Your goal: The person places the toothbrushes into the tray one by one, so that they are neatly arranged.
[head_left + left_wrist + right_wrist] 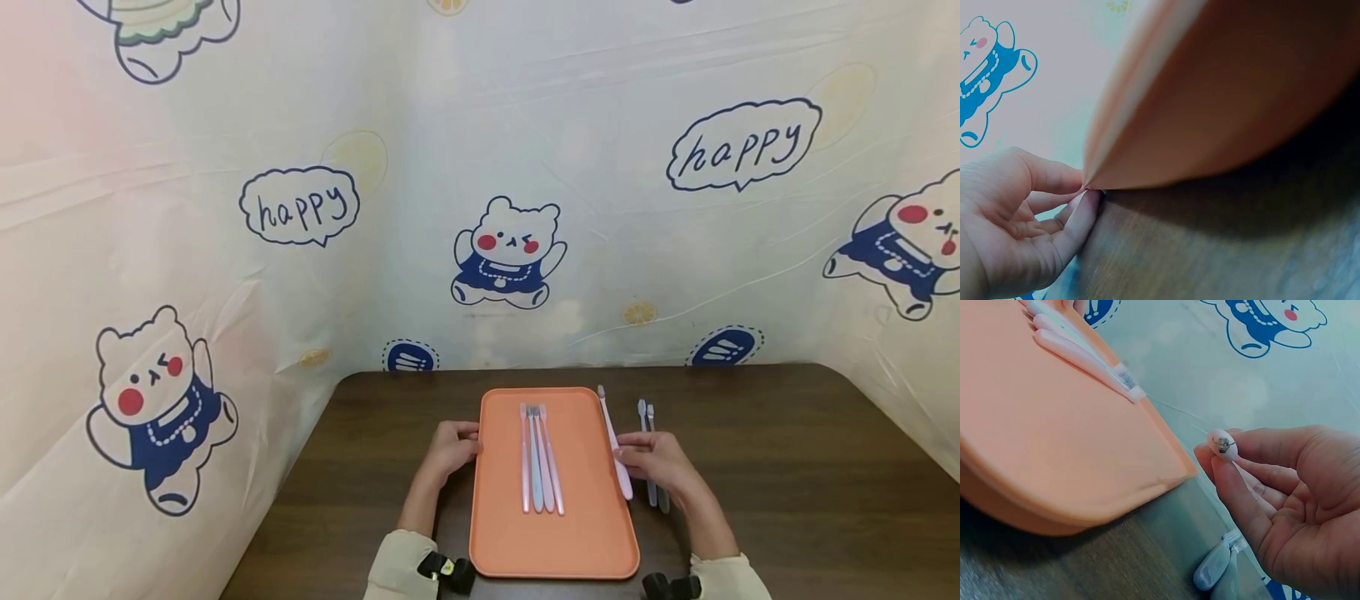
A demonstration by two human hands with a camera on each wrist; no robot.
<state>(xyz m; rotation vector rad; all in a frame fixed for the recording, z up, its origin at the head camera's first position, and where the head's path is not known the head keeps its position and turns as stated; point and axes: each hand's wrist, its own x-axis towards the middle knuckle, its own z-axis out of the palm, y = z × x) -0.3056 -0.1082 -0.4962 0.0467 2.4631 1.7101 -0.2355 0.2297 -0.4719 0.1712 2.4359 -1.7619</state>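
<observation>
An orange tray holds several pink and light blue toothbrushes, lying side by side with their heads toward the far end. On the tray's left rim, my left hand pinches the edge between thumb and fingers; the left wrist view has the fingertips meeting at the rim. My right hand pinches a light pink toothbrush by its handle, next to the tray's right edge. The end of that handle faces the camera in the right wrist view. Two more toothbrushes lie just right of this hand, partly hidden by it.
The dark wooden table extends to both sides of the tray. Behind it hangs a pale curtain printed with cartoon bears and the word happy. Cameras on dark straps sit at both wrists, below light sleeves.
</observation>
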